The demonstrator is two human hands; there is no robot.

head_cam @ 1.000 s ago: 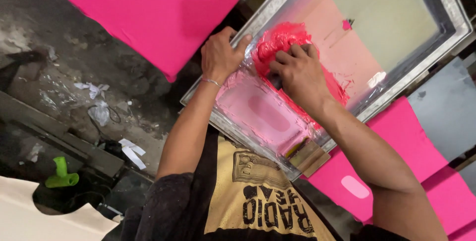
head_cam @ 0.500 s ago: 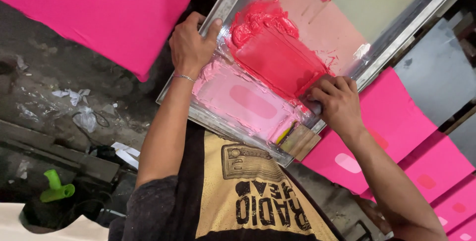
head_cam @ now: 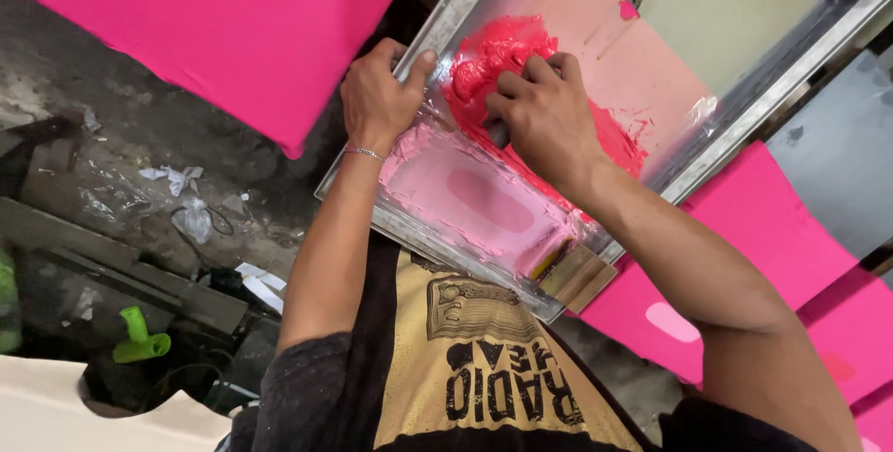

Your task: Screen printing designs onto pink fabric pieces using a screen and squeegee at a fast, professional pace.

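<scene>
A metal-framed printing screen (head_cam: 435, 32) lies tilted across the view over pink cloth. Thick red ink (head_cam: 493, 50) is heaped on its mesh, and a pale pink oval patch (head_cam: 487, 199) shows nearer to me. My left hand (head_cam: 377, 99) grips the frame's left rail, thumb over the edge. In the ink, my right hand (head_cam: 549, 122) is closed on a dark squeegee (head_cam: 497, 132), which the fingers mostly hide.
Pink cloth panels lie at top left (head_cam: 233, 24) and lower right (head_cam: 744, 257). A wooden block (head_cam: 579, 275) sits at the frame's near corner. The dirty floor (head_cam: 112, 201) holds paper scraps, and a green object (head_cam: 139, 340) lies at lower left.
Half a second ago my right hand had dragged the ink towards the frame's near right side. It is now back at the ink heap. My left hand stayed on the rail.
</scene>
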